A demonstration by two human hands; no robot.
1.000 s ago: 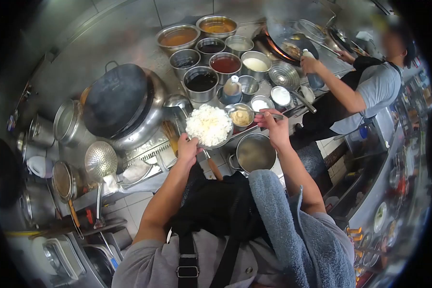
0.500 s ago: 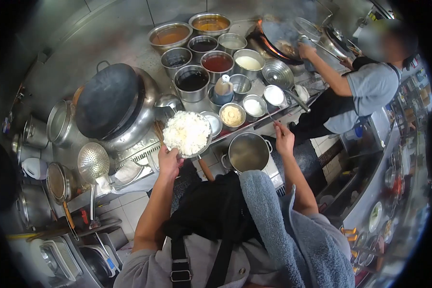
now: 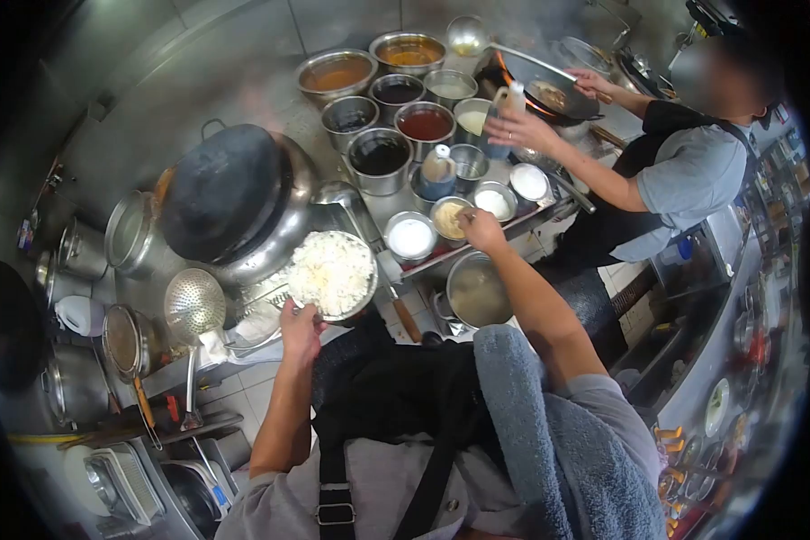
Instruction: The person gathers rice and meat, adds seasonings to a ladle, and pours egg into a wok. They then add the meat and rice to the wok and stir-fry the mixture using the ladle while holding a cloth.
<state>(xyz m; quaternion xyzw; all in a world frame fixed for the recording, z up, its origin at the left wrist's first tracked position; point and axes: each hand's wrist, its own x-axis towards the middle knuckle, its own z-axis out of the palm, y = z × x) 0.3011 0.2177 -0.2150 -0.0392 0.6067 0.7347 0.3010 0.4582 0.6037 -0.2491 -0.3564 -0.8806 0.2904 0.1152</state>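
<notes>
R hand (image 3: 482, 231) shifted, rice bowl (image 3: 364, 306) heaped, wht

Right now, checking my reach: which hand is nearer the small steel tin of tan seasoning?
Right: right hand at the tin; left hand well left of it, holding the steel bowl of white rice.

Dark wok (image 3: 227, 193), one, tilted, left part of desk (image 3: 283, 121). Perforated ladle (image 3: 194, 303), one, near edge. Round strainer (image 3: 121, 339), one, wooden-handled, left of ladle. Wide steel bowls (image 3: 335, 94), two, amber liquid, toward far edge. Co-worker (image 3: 693, 171), one, grey-shirted.
</notes>
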